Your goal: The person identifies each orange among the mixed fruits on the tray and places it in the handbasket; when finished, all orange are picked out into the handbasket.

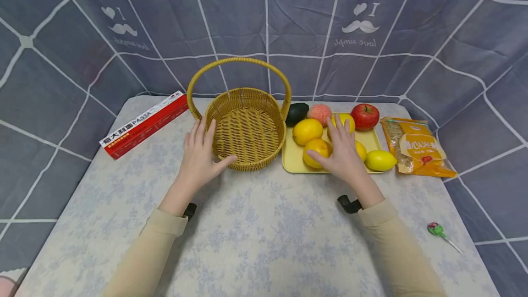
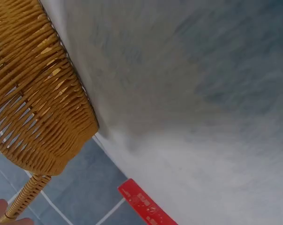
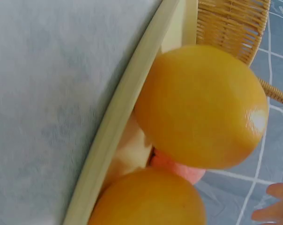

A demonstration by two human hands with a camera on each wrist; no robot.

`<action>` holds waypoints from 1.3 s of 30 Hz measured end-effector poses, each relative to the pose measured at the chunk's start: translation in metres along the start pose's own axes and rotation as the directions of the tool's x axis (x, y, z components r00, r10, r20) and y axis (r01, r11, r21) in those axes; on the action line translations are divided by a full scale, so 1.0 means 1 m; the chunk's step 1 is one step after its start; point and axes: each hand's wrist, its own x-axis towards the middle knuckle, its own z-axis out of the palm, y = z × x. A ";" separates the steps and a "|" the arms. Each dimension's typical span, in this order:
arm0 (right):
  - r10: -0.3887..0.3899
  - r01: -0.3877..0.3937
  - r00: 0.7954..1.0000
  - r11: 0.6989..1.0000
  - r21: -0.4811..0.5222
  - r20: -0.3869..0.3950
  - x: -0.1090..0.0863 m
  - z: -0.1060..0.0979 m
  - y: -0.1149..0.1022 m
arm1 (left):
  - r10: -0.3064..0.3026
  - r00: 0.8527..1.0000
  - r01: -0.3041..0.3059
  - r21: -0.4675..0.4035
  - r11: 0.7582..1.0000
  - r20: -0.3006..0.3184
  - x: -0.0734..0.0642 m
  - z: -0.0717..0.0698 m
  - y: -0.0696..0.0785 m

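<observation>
My left hand (image 1: 200, 155) has its fingers spread at the left front rim of a wicker basket (image 1: 247, 132) with a tall handle; contact cannot be told. Nothing shows inside the basket. In the left wrist view, the woven side (image 2: 43, 98) fills the left. Over a pale yellow tray (image 1: 290, 165) hovers my right hand (image 1: 343, 155), fingers extended, holding nothing visible. Around it lie an orange (image 1: 316, 152), a yellow lemon (image 1: 307, 132), another lemon (image 1: 380, 161), a pink peach (image 1: 320, 113), a red apple (image 1: 366, 117) and a dark green avocado (image 1: 297, 114). The hand partly hides other yellow fruit.
A red and white pasta box (image 1: 144, 125) lies left of the basket. Right of the tray is an orange-and-clear food bag (image 1: 416, 146). A green-wrapped lollipop (image 1: 443, 235) lies near the right edge. Grey-blue checked cloth (image 1: 297, 22) hangs behind the patterned tabletop (image 1: 264, 233).
</observation>
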 end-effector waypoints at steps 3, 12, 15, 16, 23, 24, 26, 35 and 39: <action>0.017 -0.017 1.000 0.999 0.033 0.011 -0.002 0.003 -0.002 | -0.048 0.999 0.049 -0.048 0.998 0.008 -0.004 -0.001 -0.001; 0.080 -0.081 0.997 0.995 0.066 0.007 -0.005 0.013 -0.004 | -0.254 0.965 0.264 -0.240 0.934 0.070 -0.008 -0.005 -0.002; 0.086 -0.086 0.996 0.993 0.080 0.004 -0.006 0.015 -0.004 | -0.305 0.948 0.319 -0.271 0.908 0.093 -0.008 -0.004 -0.003; 0.086 -0.086 0.996 0.993 0.082 0.003 -0.007 0.015 -0.004 | -0.321 0.941 0.338 -0.281 0.898 0.106 -0.009 -0.004 -0.004; 0.100 -0.098 0.995 0.990 0.104 -0.008 -0.009 0.018 -0.002 | -0.390 0.893 0.447 -0.360 0.818 0.223 -0.009 -0.002 -0.006; 0.105 -0.103 0.994 0.989 0.109 -0.009 -0.009 0.019 -0.002 | -0.395 0.887 0.459 -0.368 0.808 0.239 -0.009 -0.001 -0.006; 0.118 -0.116 0.993 0.985 0.125 -0.009 -0.009 0.021 -0.002 | -0.399 0.878 0.475 -0.381 0.793 0.263 -0.008 0.000 -0.007; 0.166 -0.162 0.986 0.970 0.182 -0.006 -0.010 0.029 -0.001 | -0.406 0.857 0.513 -0.447 0.733 0.317 -0.004 0.005 -0.007; 0.171 -0.167 0.985 0.966 0.199 -0.003 -0.010 0.032 -0.002 | -0.399 0.850 0.521 -0.425 0.740 0.345 -0.004 0.006 -0.009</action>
